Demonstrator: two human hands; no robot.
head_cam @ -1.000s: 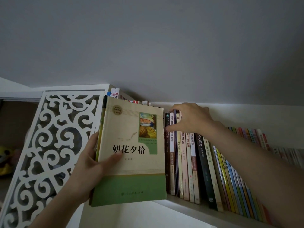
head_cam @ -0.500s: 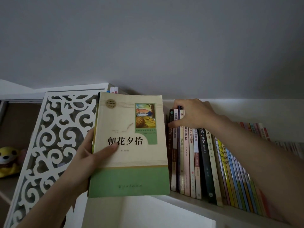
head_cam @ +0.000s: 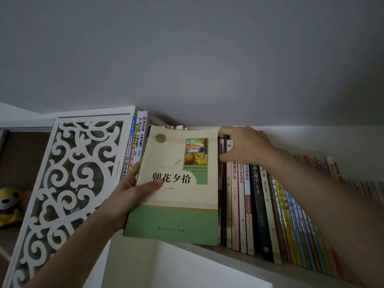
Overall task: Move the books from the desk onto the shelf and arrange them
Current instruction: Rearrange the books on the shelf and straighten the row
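Left hand (head_cam: 128, 196) gripping a cream-and-green book (head_cam: 176, 183) cover-out before the shelf (head_cam: 239, 256), right hand (head_cam: 245, 146) pinching the tops of upright shelved books (head_cam: 259, 204), white fretwork panel (head_cam: 68, 183) at left.

Green-and-cream book (head_cam: 176, 183) cover showing 朝花夕拾; black spine (head_cam: 256, 183) in shelf row reading 基础心理学 (第2版); white spine (head_cam: 246, 173) reading 法律基础; spines (head_cam: 139, 140) behind cover showing 滚动迁移 中考总复习; remaining print staying too blurred
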